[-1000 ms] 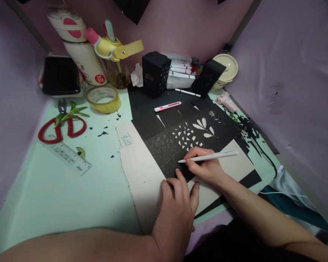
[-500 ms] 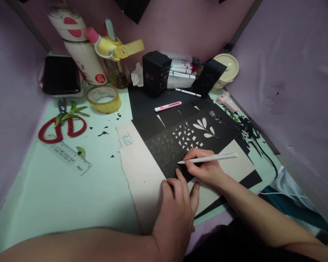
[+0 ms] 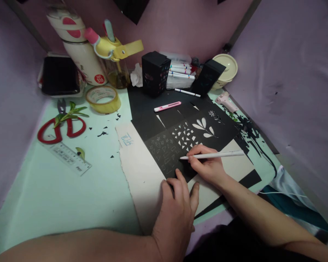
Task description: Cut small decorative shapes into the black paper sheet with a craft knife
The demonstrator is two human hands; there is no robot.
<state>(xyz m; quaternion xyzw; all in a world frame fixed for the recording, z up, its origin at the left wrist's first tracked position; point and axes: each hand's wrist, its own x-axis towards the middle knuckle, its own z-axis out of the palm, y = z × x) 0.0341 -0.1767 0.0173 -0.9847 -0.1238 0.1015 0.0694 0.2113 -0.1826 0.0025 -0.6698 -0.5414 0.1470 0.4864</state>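
Observation:
A slim white pen is pinched in my right hand, its tip at the black card beside small outlined shapes. Whether the tip touches the card I cannot tell. Those outlines include stars, triangles and quadrilaterals. Next to them the card has many cut-out shapes and a leafy sprig cut-out, with white showing through. My left hand rests with spread fingers on the card's lower edge and on the torn-edged white sheet. A pink craft knife lies farther back on the black card.
At left lie red-handled scissors, a clear ruler and a tape roll. A white bottle, a black box, white markers and a cream lidded pot stand behind. A pink glue gun and black scraps are at right.
My right hand has moved slightly to the right and up with the pen, which now lies a little flatter. My left hand stays in place.

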